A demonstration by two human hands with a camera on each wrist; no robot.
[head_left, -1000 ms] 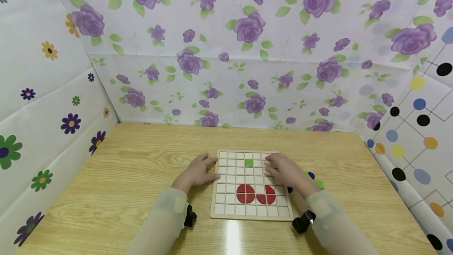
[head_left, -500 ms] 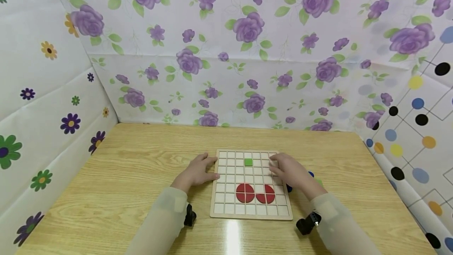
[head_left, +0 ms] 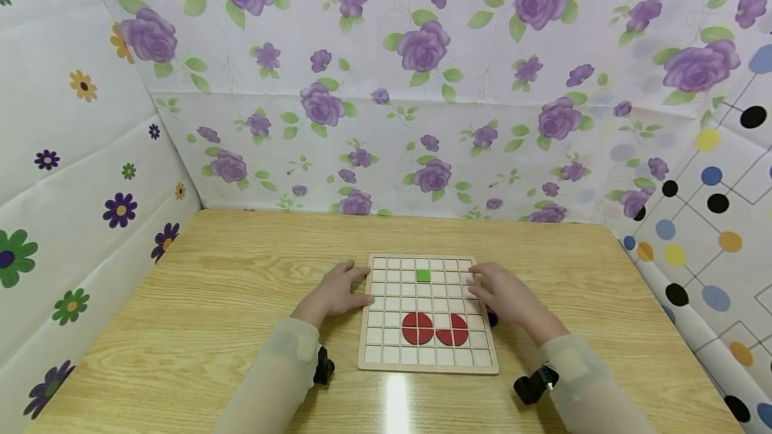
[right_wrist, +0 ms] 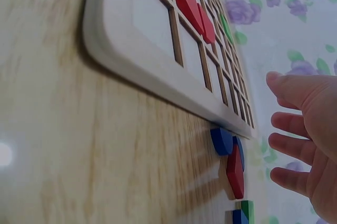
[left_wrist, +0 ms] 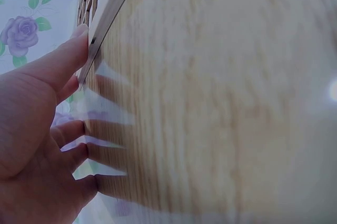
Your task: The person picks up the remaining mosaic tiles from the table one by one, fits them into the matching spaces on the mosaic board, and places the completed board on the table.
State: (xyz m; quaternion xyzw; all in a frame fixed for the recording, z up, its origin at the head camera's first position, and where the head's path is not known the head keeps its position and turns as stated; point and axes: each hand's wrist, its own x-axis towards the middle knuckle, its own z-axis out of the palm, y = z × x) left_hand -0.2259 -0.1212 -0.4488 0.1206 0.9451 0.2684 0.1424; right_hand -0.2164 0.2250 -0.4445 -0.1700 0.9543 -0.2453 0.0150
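A pale wooden grid board [head_left: 374,370] lies flat on the table. In its cells sit a green square piece [head_left: 423,276], a full red circle of quarter pieces [head_left: 410,336] and a red circle [head_left: 461,337] lacking its upper-left quarter. My left hand [head_left: 334,293] rests at the board's left edge, thumb touching the rim in the left wrist view, fingers spread on the table. Over the right edge hovers my right hand [head_left: 505,295], fingers loosely bent and holding nothing. Below it, in the right wrist view, a blue piece [right_wrist: 222,141] and a red piece [right_wrist: 235,172] lie beside the board.
Farther along that edge are a green piece [right_wrist: 248,211] and another blue piece [right_wrist: 240,217]; my right arm hides most loose pieces in the head view. The wooden table [head_left: 241,253] ends at a flowered cloth wall [head_left: 386,146].
My right hand has moved right, from above the board's upper-right cells to its right edge. The left hand stays still, and the pieces on the board keep their places.
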